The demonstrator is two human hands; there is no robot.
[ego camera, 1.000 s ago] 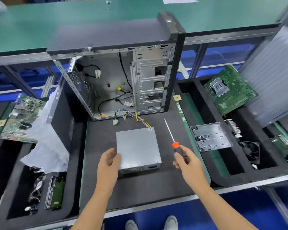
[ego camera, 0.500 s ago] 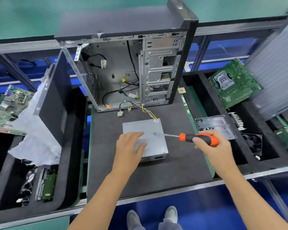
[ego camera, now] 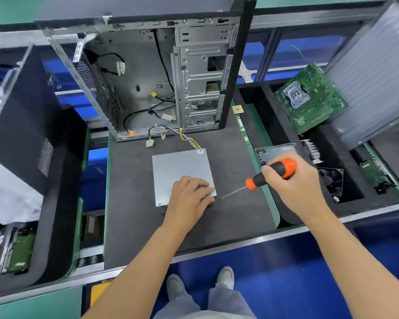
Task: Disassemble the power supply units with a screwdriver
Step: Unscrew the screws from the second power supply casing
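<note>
My left hand (ego camera: 189, 196) lies flat on the near right corner of the power supply box (ego camera: 181, 171). My fingers are mostly straight and press down on its lid; they do not wrap around it. My right hand (ego camera: 290, 183) is closed tight around the orange and black handle of the screwdriver (ego camera: 263, 178). The thin metal tip points down and toward my left hand, and it ends right at the box corner beside my fingertips. I cannot see a screw there; it is too small to tell.

The box sits on the dark surface (ego camera: 228, 222), just in front of my left hand. Its bunch of colored wires (ego camera: 177, 133) runs away from me to the open computer case (ego camera: 161, 77) behind it.

I think the box is hard metal and a bit heavy, so it will not bend. Its top looks smooth, so it could slide when I push with the tool. That is why pressing down from above seems best. To lift it, I would hold it by its two sides, not by the soft wires.
</note>
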